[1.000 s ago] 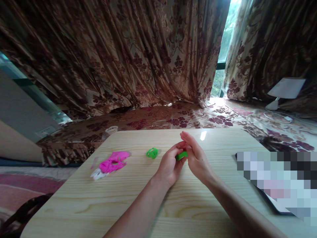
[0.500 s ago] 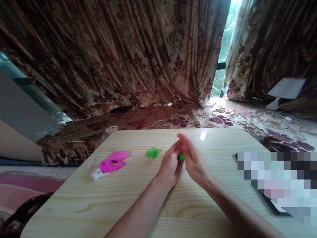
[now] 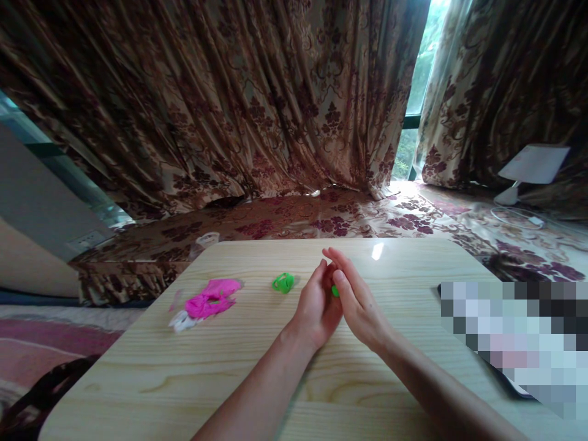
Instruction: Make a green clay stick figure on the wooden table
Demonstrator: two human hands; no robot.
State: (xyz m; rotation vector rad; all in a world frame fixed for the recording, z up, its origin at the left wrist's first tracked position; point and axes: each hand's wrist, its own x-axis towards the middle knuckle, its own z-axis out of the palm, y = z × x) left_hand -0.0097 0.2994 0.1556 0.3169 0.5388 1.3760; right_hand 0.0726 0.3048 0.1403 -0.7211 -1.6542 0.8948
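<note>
My left hand is cupped and tilted over the middle of the table. Against it lies my right hand, its fingers stretched out and the palm facing the left one. A lump of green modelling clay is held between the two palms, mostly hidden by the right thumb and fingers. Left of the hands, a second piece of green clay, shaped with a loop on one side, rests on the wood. Farther left lies a crumpled bright pink sheet-like piece with small green specks on it.
A white crumpled piece touches the pink one. On the table's right side lies a dark-edged flat object, its surface blurred out. A clear plastic cup stands past the back left corner. A white lamp is at far right.
My right hand has shifted slightly left and across the left palm. Less of the green clay between the hands shows now. The pieces on the table stay put.
</note>
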